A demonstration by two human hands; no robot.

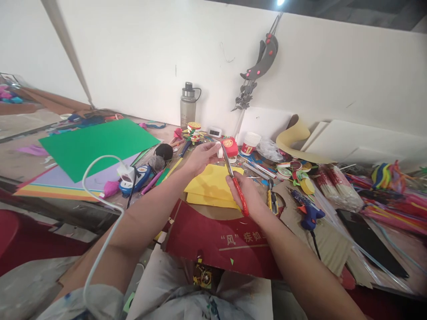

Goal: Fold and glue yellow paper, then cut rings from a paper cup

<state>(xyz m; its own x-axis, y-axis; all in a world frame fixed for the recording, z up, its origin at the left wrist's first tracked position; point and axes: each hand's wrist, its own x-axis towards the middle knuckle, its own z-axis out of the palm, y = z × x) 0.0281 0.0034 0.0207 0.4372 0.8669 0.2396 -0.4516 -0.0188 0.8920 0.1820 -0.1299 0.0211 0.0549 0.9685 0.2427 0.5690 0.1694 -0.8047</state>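
While the scissors (239,192) are held at the middle of the worktable, their tips are brought close to a small white piece (219,151), which is pinched in the left hand (203,158) just in front of a red box (229,146). By the fingers of the left hand the piece is kept with only a slight gap between thumb and fingertips; by the right hand (247,195) the red handles are gripped, the fingers curled around them. Trimming seems to be in hand, though whether a cut is finished cannot be told, the piece being partly covered and too small. Round layered ornaments (194,126) can be judged already assembled, whereas the yellow sheets (213,189) beneath the hands are left flat and unassembled. The scissors are pointed away from the body and slightly leftward, their long axis being run from the handles, nearer the wearer, up to the tips; the blades appear nearly together. How the white piece's own long axis is turned cannot be made out.
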